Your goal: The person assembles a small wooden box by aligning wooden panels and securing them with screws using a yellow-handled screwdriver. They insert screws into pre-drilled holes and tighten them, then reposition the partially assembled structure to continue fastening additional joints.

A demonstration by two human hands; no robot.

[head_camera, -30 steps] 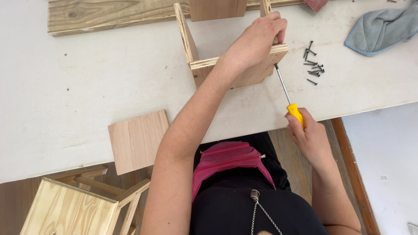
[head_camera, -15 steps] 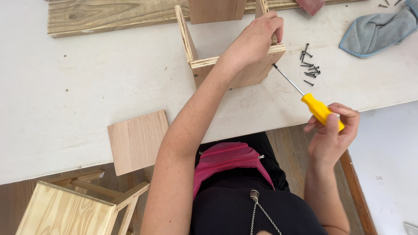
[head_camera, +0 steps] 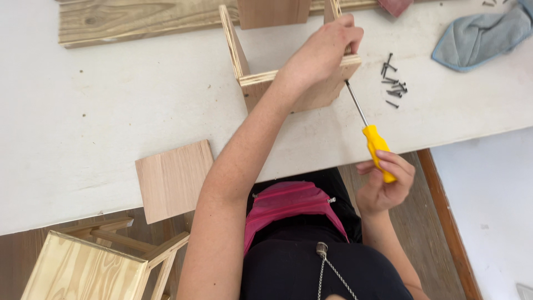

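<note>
box [head_camera: 261, 83]: open frame, nothing inside
left hand [head_camera: 325, 47]: you grip box corner
right hand [head_camera: 386, 186]: closed around screwdriver [head_camera: 372, 136]
screws [head_camera: 393, 80]: loose beside box

A small woodworking space, likely a home workshop. A white desk [head_camera: 83, 128] carries an unfinished plywood box frame [head_camera: 288, 83], a rough pine plank [head_camera: 144, 19], a loose square wooden panel [head_camera: 175, 180] overhanging the edge, a scatter of dark screws [head_camera: 393, 80], a yellow-handled screwdriver [head_camera: 373, 139] and a grey-blue cloth [head_camera: 480, 33]. A pale wooden stool [head_camera: 89, 266] stands on the wood floor [head_camera: 427, 244] below.
</note>
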